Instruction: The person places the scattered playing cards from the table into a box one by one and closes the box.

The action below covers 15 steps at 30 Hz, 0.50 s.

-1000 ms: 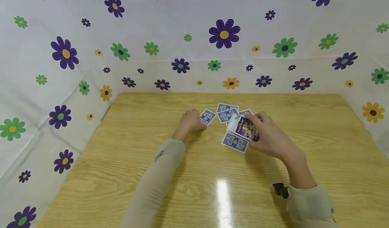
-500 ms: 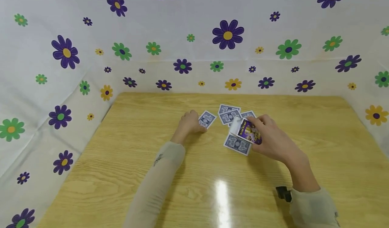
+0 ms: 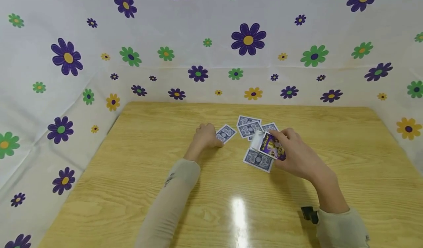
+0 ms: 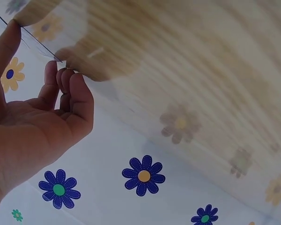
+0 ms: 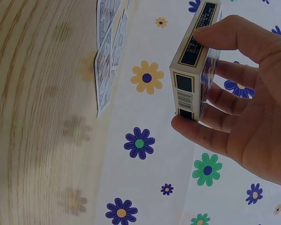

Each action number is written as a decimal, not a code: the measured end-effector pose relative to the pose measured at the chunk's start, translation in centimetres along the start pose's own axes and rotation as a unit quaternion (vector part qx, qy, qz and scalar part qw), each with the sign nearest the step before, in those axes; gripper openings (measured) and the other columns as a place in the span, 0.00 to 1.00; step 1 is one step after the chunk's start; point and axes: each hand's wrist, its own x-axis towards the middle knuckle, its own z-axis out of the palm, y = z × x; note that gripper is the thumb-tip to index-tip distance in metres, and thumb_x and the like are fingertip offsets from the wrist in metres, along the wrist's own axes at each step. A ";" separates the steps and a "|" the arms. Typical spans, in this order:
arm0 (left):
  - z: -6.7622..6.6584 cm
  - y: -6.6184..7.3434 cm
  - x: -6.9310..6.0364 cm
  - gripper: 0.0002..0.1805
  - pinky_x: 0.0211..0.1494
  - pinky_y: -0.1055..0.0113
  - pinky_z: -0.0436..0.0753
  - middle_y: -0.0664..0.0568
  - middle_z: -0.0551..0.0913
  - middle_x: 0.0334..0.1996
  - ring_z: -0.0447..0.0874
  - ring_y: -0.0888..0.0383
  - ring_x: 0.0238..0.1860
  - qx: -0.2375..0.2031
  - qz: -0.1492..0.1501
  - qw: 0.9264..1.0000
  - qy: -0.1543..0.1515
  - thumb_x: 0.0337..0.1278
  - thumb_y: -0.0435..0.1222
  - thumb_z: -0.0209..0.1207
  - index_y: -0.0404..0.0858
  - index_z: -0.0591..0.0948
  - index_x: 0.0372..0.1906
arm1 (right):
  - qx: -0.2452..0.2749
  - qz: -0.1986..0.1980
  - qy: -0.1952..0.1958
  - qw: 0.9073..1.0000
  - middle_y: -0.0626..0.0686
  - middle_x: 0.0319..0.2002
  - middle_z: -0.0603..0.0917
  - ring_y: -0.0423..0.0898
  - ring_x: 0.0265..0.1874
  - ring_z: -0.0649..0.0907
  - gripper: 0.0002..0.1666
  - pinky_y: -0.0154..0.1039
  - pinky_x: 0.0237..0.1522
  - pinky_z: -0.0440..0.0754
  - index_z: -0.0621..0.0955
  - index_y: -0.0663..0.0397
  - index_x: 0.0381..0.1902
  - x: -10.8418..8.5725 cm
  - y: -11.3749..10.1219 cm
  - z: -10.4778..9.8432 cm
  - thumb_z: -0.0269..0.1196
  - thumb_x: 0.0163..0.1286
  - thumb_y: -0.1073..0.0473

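Observation:
My left hand (image 3: pixel 205 136) is at a blue-backed playing card (image 3: pixel 226 134) that lies face down on the table. In the left wrist view, thumb and fingertips hold this thin card (image 4: pixel 40 41) by its edges, seen almost edge-on. My right hand (image 3: pixel 300 156) grips a purple card box (image 3: pixel 273 146) by its sides, tilted above the table, with its white flap open toward the left. The right wrist view has the thumb and fingers round the box (image 5: pixel 186 84). Just below the box lies another card (image 3: pixel 258 160); several overlapping cards (image 3: pixel 249 129) are behind it. The box's contents are hidden.
The wooden table (image 3: pixel 205 204) reflects light near its front. A white cloth (image 3: pixel 185 31) printed with flowers hangs round the back and sides. Near the right sleeve there is a small black object (image 3: pixel 309 214).
The whole head view shifts slightly. Both hands keep nearly the same places, the left at the card and the right holding the box.

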 end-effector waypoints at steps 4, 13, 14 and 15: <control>-0.1 0.0 -0.1 0.32 0.57 0.50 0.75 0.38 0.71 0.49 0.69 0.43 0.52 -0.007 0.006 1.000 -0.010 0.49 0.45 0.73 0.31 0.73 0.53 | -0.001 0.004 0.001 1.000 0.65 0.59 0.68 0.59 0.53 0.73 0.49 0.57 0.52 0.80 0.64 0.59 0.73 -0.1 0.1 0.1 0.71 0.55 0.64; 0.2 -0.3 -0.4 0.37 0.56 0.50 0.76 0.39 0.71 0.49 0.71 0.45 0.50 -0.061 0.010 0.998 0.009 0.47 0.37 0.74 0.37 0.66 0.61 | 0.002 0.001 0.001 1.000 0.65 0.59 0.68 0.59 0.53 0.73 0.49 0.57 0.52 0.80 0.64 0.58 0.73 0.1 0.3 0.3 0.72 0.55 0.64; 0.3 -0.4 -0.5 0.37 0.54 0.51 0.76 0.39 0.72 0.48 0.71 0.45 0.49 -0.061 0.015 0.998 0.013 0.48 0.35 0.73 0.37 0.66 0.61 | 0.002 0.000 0.001 1.000 0.65 0.59 0.68 0.59 0.53 0.73 0.49 0.57 0.52 0.80 0.64 0.58 0.73 0.1 0.3 0.3 0.72 0.55 0.63; 0.3 -0.5 -0.6 0.36 0.52 0.53 0.77 0.40 0.73 0.47 0.72 0.46 0.47 -0.059 0.020 0.998 0.016 0.50 0.33 0.71 0.37 0.65 0.62 | 0.003 -0.001 0.001 1.000 0.65 0.59 0.68 0.59 0.53 0.72 0.49 0.57 0.52 0.80 0.64 0.58 0.73 0.1 0.4 0.3 0.72 0.55 0.63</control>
